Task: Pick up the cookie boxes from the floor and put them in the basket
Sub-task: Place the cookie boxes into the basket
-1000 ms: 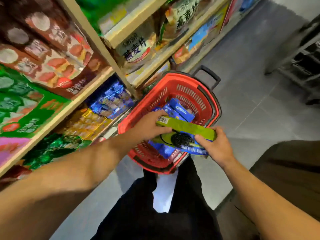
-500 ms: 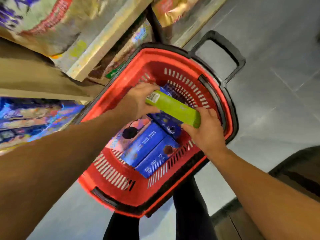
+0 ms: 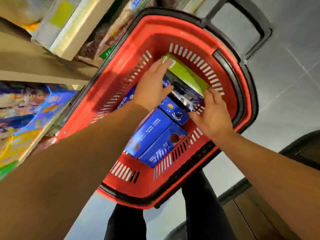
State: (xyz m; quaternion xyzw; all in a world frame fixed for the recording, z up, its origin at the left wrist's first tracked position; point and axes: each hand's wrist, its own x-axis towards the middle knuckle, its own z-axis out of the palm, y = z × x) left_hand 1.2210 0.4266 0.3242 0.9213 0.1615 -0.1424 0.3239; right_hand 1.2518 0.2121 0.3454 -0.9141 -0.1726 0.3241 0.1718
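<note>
The red basket [image 3: 110,94] stands on the floor with several blue cookie boxes [image 3: 155,132] lying in it. A green cookie box [image 3: 187,75] lies at the basket's far end, on top of the blue ones and against the slotted wall. My left hand [image 3: 152,85] reaches in from the left, its fingers stretched flat against the box's barcode end and its thumb spread away. My right hand [image 3: 211,113] comes in from the right, fingers apart, only the fingertips touching the box's other end.
Store shelves [image 3: 43,66] with bright snack packs run along the left, close to the basket. The basket's black pull handle [image 3: 259,23] sticks out at the far side. Grey tiled floor [image 3: 285,75] lies to the right. My dark trouser legs [image 3: 199,213] are below the basket.
The green box went from chest height down into the basket and to its far end. Both hands loosened from gripping its ends to fingers spread. The view has dropped closer to the basket.
</note>
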